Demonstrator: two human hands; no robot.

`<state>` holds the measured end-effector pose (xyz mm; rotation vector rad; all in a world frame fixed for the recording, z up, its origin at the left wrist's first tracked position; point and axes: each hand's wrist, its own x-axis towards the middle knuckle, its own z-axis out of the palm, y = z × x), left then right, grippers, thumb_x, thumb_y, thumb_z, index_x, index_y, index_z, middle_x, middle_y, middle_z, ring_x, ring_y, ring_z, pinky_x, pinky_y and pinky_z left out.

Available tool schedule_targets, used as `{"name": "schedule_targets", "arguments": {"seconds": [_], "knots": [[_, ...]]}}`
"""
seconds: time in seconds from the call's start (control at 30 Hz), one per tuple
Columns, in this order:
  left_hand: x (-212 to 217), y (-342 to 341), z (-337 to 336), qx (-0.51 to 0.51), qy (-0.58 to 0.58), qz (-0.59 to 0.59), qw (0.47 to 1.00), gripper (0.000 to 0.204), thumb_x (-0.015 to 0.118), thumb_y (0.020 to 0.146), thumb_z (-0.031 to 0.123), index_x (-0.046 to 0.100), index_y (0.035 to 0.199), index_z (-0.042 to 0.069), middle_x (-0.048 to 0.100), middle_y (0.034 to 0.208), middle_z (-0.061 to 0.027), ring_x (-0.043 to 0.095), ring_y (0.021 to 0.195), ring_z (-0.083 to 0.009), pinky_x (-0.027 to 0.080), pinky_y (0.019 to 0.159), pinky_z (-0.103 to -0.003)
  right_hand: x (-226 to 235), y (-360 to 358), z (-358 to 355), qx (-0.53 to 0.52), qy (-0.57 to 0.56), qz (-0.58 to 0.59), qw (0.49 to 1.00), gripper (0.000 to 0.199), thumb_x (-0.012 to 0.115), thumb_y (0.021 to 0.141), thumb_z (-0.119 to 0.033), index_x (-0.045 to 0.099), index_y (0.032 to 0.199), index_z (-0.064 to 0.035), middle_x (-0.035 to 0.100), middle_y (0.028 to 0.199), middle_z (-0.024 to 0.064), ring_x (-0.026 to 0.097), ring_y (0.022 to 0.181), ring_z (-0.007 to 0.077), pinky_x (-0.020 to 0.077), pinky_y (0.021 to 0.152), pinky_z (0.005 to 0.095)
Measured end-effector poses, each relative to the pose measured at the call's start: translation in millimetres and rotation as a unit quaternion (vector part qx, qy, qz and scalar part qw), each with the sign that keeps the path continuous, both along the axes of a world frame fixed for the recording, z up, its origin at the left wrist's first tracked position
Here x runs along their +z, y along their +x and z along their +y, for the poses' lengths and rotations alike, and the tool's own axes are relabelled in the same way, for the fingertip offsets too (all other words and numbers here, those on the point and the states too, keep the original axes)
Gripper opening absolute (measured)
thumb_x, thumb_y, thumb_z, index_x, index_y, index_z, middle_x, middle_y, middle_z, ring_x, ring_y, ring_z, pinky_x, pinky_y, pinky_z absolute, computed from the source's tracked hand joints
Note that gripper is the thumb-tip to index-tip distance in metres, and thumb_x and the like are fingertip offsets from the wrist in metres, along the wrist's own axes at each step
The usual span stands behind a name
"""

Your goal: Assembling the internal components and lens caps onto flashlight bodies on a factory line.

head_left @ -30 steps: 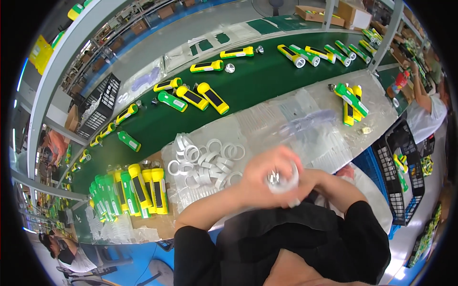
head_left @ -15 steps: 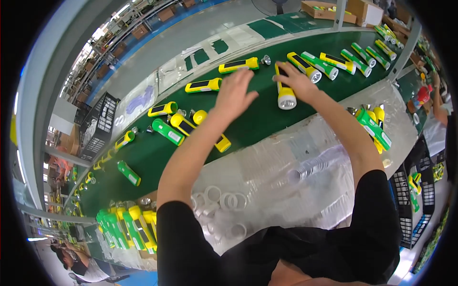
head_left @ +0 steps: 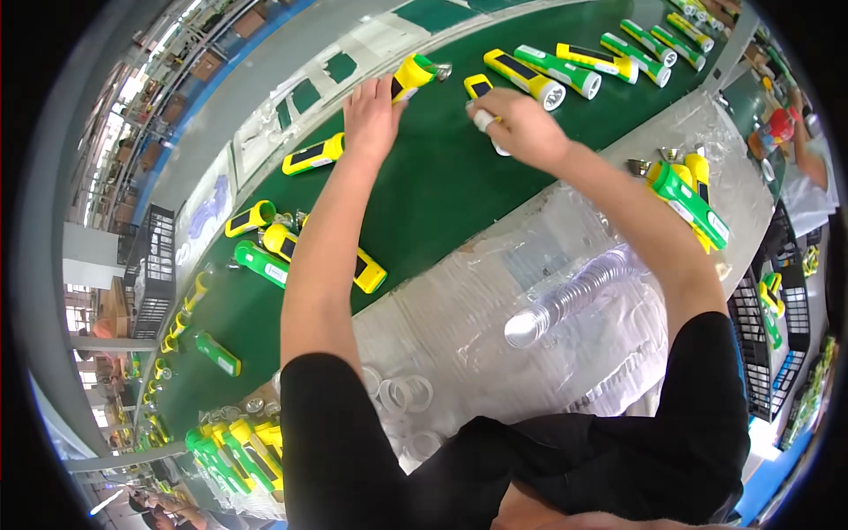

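Observation:
My left hand (head_left: pixel 371 122) is closed around the lower end of a yellow flashlight body (head_left: pixel 412 74). Its wide end faces right, with a silver reflector (head_left: pixel 443 71) loose at the opening. My right hand (head_left: pixel 528 132) has its fingers curled over another yellow flashlight (head_left: pixel 478 86) with a dark panel, hiding its middle. A white band or cover (head_left: pixel 483 120) shows at the right fingertips. What those fingers hold, if anything, cannot be made out. Left of my left hand lies a yellow flashlight body (head_left: pixel 313 155).
Assembled yellow and green flashlights (head_left: pixel 549 71) lie along the green belt (head_left: pixel 433 190) to the right. Clear rings (head_left: pixel 526 327) rest on the plastic-covered ledge (head_left: pixel 459 305). Flashlight piles stand at lower left (head_left: pixel 238 455) and right (head_left: pixel 689 208). A black crate (head_left: pixel 152 265) sits beyond the belt.
My left hand has gone from spread fingers to a grip on the flashlight body, now tilted. My right hand, earlier spread over a flashlight, has curled its fingers. The view has shifted.

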<state>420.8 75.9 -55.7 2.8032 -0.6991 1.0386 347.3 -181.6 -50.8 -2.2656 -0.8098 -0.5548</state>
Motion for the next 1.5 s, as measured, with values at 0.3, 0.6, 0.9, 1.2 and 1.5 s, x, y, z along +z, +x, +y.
{"name": "schedule_targets", "arguments": {"seconds": [0.3, 0.6, 0.9, 1.2, 1.5], "knots": [[67.1, -268.2, -41.0, -0.243, -0.205, 0.131, 0.939, 0.034, 0.078, 0.079, 0.022, 0.062, 0.103, 0.002, 0.062, 0.093, -0.0137, 0.061, 0.088, -0.0329, 0.05, 0.076, -0.039, 47.7, -174.2, 39.6, 0.123, 0.436, 0.301, 0.839, 0.041, 0.071, 0.089, -0.023, 0.053, 0.119, -0.003, 0.063, 0.094, 0.0019, 0.061, 0.085, 0.0112, 0.0496, 0.075, 0.0263], [85.6, -361.0, -33.6, -0.317, -0.245, 0.28, 0.872, 0.052, 0.065, 0.091, 0.019, 0.049, 0.139, 0.005, 0.047, 0.145, -0.0161, 0.049, 0.128, -0.0283, 0.042, 0.102, -0.035, 40.8, -334.1, 11.6, 0.229, 0.214, 0.47, 0.825, 0.072, 0.075, 0.082, -0.016, 0.035, 0.14, -0.0014, 0.06, 0.095, 0.0061, 0.062, 0.079, 0.0142, 0.0517, 0.072, 0.0309], [55.8, -444.3, -48.3, -0.244, -0.38, 0.297, 0.841, 0.021, 0.053, 0.096, 0.013, 0.062, 0.112, 0.003, 0.06, 0.108, -0.0119, 0.057, 0.1, -0.0215, 0.045, 0.084, -0.029, 22.6, -385.4, 23.1, 0.204, 0.316, 0.466, 0.801, 0.046, 0.065, 0.094, -0.029, 0.045, 0.124, 0.0005, 0.058, 0.097, 0.0069, 0.062, 0.084, 0.0127, 0.0514, 0.072, 0.0278], [38.5, -447.5, -56.3, -0.296, -0.2, 0.111, 0.928, 0.039, 0.037, 0.1, 0.028, 0.06, 0.117, 0.002, 0.06, 0.121, -0.0154, 0.054, 0.111, -0.0348, 0.042, 0.093, -0.041, 20.0, -397.2, 26.5, 0.147, 0.364, 0.496, 0.775, 0.055, 0.063, 0.096, -0.031, 0.04, 0.138, -0.0032, 0.055, 0.114, 0.0063, 0.055, 0.104, 0.0143, 0.048, 0.085, 0.0307], [-20.9, -371.3, -78.4, -0.081, -0.229, 0.238, 0.941, 0.057, 0.064, 0.087, 0.038, 0.054, 0.128, 0.0, 0.058, 0.124, -0.0193, 0.054, 0.114, -0.0371, 0.041, 0.098, -0.045, 25.7, -395.2, 8.1, 0.105, 0.495, 0.472, 0.722, 0.044, 0.052, 0.099, -0.034, 0.046, 0.131, -0.0041, 0.06, 0.088, 0.0141, 0.061, 0.075, 0.0217, 0.0488, 0.07, 0.0328]]}}
